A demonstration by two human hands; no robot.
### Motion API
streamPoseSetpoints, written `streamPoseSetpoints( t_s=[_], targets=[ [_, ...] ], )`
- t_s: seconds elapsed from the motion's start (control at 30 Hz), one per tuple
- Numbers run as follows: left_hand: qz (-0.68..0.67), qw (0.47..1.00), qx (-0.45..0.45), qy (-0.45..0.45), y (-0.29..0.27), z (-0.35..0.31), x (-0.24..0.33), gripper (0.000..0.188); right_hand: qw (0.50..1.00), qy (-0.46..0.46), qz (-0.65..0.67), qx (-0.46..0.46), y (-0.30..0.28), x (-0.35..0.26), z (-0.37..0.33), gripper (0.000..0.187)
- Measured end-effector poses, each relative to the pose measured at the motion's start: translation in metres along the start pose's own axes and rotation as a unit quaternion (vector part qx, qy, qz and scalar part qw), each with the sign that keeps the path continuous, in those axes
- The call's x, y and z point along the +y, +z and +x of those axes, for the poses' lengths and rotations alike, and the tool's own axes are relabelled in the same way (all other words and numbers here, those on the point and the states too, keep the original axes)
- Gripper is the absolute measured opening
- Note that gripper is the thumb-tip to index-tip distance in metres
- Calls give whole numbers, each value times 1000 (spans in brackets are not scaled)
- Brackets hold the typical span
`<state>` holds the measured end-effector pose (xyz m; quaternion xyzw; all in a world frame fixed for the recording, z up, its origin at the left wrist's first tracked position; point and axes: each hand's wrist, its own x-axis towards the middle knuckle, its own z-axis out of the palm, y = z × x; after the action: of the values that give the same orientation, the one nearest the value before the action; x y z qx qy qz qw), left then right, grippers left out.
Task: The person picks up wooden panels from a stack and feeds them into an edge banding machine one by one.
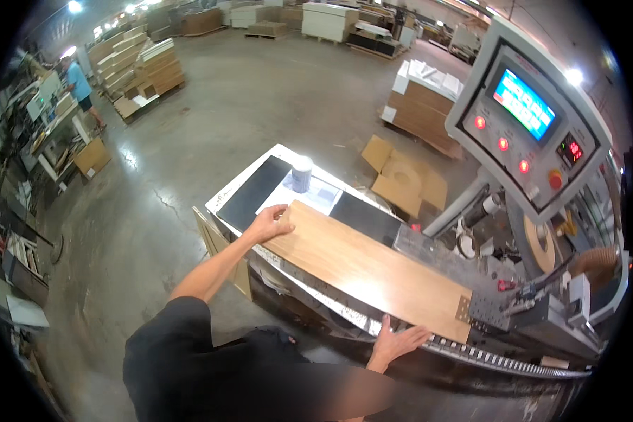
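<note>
A long, light-brown wooden board (373,271) lies flat across the machine table, angled from far left to near right. My left hand (271,224) is closed on its left end, fingers on the corner and edge. My right hand (399,342) lies along the near edge close to the right end, fingers stretched out, palm against the board's side. The board's right end meets a dark perforated metal plate (496,313). A white-and-grey canister (302,174) stands on white papers (322,197) just beyond the board.
A control panel (534,116) with a lit screen and red buttons rises at the right. A row of rollers (506,359) runs along the table's near side. An open cardboard box (404,179) sits on the floor beyond. Another person (79,84) stands far left near stacked boards (158,67).
</note>
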<state>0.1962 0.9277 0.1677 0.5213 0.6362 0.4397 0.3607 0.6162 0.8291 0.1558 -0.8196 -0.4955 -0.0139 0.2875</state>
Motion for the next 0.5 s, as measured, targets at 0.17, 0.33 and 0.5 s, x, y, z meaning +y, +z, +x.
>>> streamPoseSetpoints(
  t_s=[0.17, 0.33, 0.5],
  targets=[
    [147, 983, -85, 68, -25, -60, 5, 93, 1000, -12, 4, -13, 13, 4, 3, 111],
    [226, 962, -77, 133, 0, -63, -12, 100, 1000, -24, -4, 13, 2, 12, 7, 111],
    [173, 981, -1, 88, 5, -65, -11, 80, 999, -10, -37, -7, 0, 2, 5, 105]
  ],
)
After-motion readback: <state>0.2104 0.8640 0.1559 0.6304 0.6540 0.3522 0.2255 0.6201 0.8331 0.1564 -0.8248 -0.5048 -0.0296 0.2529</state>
